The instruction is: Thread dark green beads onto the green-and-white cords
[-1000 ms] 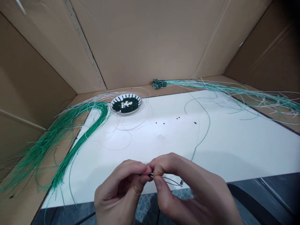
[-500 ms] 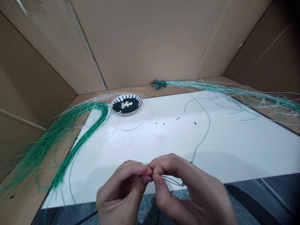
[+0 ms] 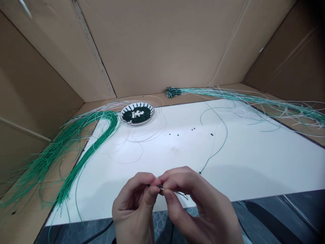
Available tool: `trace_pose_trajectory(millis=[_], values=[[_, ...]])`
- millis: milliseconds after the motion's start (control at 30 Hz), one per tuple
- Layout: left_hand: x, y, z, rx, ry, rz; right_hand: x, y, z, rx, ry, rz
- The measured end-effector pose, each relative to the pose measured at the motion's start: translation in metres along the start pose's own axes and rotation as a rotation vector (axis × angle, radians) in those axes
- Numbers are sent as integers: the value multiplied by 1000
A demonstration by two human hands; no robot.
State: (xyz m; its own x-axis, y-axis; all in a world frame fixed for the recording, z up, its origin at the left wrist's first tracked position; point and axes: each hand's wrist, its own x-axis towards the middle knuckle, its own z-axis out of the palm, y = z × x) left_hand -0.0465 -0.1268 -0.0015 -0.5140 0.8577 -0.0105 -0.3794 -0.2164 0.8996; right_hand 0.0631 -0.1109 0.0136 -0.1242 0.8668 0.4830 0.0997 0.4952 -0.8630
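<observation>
My left hand [image 3: 138, 206] is closed, thumb and index fingertip pinched on a tiny dark bead [image 3: 159, 186]. Right beside it, my right hand [image 3: 195, 206] pinches a thin cord [image 3: 181, 194], whose narrow loop shows behind the fingers. The fingertips of both hands nearly touch, hiding most of the work between them. Just past my right knuckles, a green thread [image 3: 215, 152] with a dark bead [image 3: 200, 173] at its near end curves away over the white board [image 3: 254, 159].
A striped plate [image 3: 123, 117] of dark beads stands at the back left. Green strands [image 3: 86, 157] lie along the left edge. A beaded bundle of strands [image 3: 193, 90] stretches along the back right. Several loose beads [image 3: 178, 135] dot the board. Cardboard walls [image 3: 162, 44] enclose the sides and back.
Both hands have shifted slightly and turned, and more of the bead shows between the fingertips. The green thread's near end has moved left. The cord loop by my right hand shows less.
</observation>
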Motion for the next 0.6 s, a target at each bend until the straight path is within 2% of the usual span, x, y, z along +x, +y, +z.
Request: trace_pose_trajectory(millis=[267, 400, 500, 600], values=[[14, -6, -1, -14, 59, -91, 3, 20, -6, -77, -101, -1], [26, -9, -3, 8, 115, -131, 9, 36, -10, -176, -121, 75], [39, -5, -14, 39, 185, -166, 14, 54, -19, -267, -134, 136], [50, 6, -36, 79, 303, -102, 15, 75, -32, -305, -175, 134]])
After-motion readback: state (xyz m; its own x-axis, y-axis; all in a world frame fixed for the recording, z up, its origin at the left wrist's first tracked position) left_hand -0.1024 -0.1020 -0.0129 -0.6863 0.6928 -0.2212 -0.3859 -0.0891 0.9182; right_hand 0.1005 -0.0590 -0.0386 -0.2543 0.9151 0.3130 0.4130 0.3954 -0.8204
